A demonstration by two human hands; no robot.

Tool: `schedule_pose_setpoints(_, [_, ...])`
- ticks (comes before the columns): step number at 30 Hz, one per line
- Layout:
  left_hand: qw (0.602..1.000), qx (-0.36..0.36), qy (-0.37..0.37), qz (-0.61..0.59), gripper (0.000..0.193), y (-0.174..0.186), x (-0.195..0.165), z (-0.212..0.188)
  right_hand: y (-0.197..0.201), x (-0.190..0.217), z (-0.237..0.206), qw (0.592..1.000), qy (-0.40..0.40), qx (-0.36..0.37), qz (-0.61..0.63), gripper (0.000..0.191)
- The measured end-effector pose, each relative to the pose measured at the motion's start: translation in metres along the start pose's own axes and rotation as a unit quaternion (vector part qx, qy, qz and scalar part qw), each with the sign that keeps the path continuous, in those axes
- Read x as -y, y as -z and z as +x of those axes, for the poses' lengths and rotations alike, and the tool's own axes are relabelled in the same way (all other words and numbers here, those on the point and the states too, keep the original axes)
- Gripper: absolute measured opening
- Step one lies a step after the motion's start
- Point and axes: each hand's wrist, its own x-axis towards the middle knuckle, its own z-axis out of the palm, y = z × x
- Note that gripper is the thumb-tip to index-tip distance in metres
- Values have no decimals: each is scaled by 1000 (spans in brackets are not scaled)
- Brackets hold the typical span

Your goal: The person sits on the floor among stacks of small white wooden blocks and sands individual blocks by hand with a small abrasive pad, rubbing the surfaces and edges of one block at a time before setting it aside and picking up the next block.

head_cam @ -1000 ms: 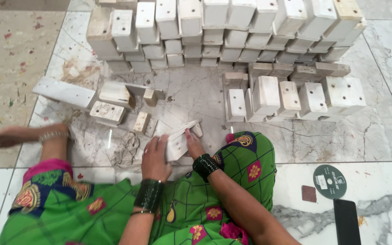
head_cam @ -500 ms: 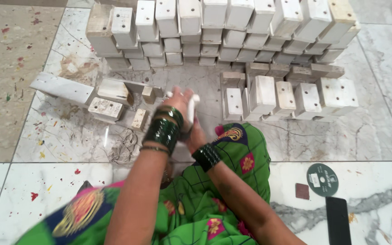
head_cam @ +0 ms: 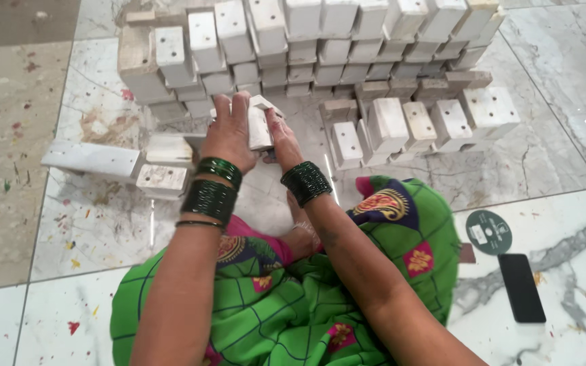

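Note:
Both my hands hold one white wooden block [head_cam: 260, 124] out in front of me, just short of the stacked rows. My left hand [head_cam: 228, 133] wraps the block's left side and top. On its right side my right hand [head_cam: 281, 140] presses with the fingers closed. Dark green bangles [head_cam: 210, 192] ring both wrists. My legs lie under a green patterned cloth [head_cam: 293, 298].
Several rows of white blocks [head_cam: 320, 41] are stacked at the back; more blocks stand at the right [head_cam: 415, 125]. A long white piece [head_cam: 93, 159] and loose blocks [head_cam: 163, 179] lie at the left. A round green disc [head_cam: 488, 232] and a black phone [head_cam: 521, 287] rest on the marble floor.
My hands have carried the white block from near my lap forward and up toward the stacked rows. My left arm has come in from the side to grip it.

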Motion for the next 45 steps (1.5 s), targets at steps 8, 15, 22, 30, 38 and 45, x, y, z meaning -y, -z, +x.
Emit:
schedule_pose_setpoints(8, [987,-81,-11,-135,94,-82,67,-3,-10,-17,-21,994,39,-44,-92,61])
schedule_pose_setpoints(15, [958,-131,6,-254,104,-161,134,-41,13,-52,-19,983,6,-180,40,34])
schedule_pose_setpoints(22, [965,-88,31,-245,97,-181,156,-45,-43,-83,-28,916,278,-16,-288,52])
schedule_pose_setpoints(30, [965,-72,-19,-252,85,-188,144,-46,2,-78,-7,908,190,-73,-367,49])
schedule_pose_setpoints(38, [990,-20,38,-137,113,-194,140,-56,53,-107,-28,883,208,-72,-414,47])
schedule_pose_setpoints(45, [941,-37,85,-325,138,-207,146,-66,53,-132,-54,921,194,-69,-331,53])
